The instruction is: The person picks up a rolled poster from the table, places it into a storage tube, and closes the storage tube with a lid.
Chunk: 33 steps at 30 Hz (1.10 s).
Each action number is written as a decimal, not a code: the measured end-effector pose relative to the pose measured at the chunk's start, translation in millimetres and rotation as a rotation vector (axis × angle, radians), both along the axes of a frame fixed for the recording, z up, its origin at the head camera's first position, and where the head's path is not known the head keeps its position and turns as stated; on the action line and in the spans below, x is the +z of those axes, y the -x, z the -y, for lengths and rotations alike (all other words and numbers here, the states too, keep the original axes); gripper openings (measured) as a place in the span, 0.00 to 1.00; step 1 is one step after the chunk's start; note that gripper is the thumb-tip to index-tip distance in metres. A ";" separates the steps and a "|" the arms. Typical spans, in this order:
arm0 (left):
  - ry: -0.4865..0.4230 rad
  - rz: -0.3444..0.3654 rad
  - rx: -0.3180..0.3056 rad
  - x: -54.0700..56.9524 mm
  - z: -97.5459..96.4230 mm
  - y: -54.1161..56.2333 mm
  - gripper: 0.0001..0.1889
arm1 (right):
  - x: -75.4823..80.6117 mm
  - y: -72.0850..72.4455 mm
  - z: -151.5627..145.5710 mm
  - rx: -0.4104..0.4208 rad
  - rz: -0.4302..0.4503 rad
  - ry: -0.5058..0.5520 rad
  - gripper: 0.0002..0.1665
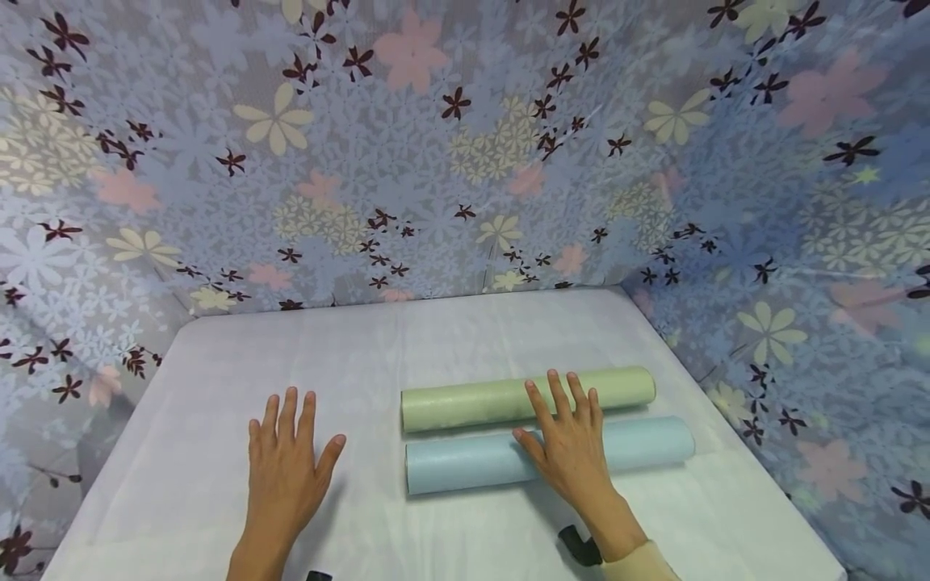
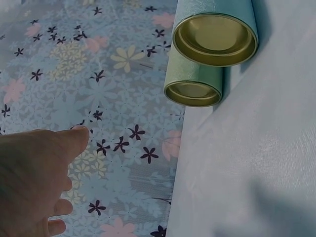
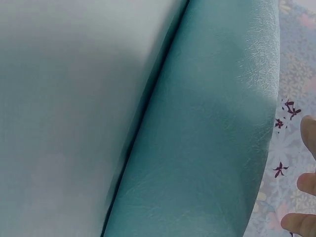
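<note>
Two long tubes lie side by side on the white-covered table, right of its middle. The farther one is a pale green tube; the nearer is a light blue tube. In the left wrist view, the blue tube and green tube show recessed gold-coloured ends. My right hand is held over the tubes with straight, spread fingers; I cannot tell whether it touches them. To the left of the tubes, my left hand is spread flat, palm down, holding nothing. The blue tube fills much of the right wrist view.
The table has a white cloth cover with rounded far corners. Flower-patterned fabric hangs behind it and along both sides. A small black object sits under my right wrist, and another dark piece is by the left wrist.
</note>
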<state>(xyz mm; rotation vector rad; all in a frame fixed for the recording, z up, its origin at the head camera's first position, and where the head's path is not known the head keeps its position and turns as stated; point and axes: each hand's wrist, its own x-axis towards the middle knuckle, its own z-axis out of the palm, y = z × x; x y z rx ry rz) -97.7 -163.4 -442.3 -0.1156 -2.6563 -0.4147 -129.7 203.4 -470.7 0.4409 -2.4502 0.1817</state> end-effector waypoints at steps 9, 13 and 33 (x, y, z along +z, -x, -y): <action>-0.004 -0.015 0.008 -0.6 4.2 -3.3 0.37 | 1.4 0.1 3.6 0.016 -0.012 -0.003 0.42; -0.006 -0.003 0.011 2.5 5.9 -0.9 0.37 | 4.8 3.6 4.9 0.023 -0.027 -0.004 0.42; -0.018 0.018 -0.003 5.6 4.2 3.1 0.38 | 12.7 3.8 -1.2 -0.016 0.044 0.019 0.44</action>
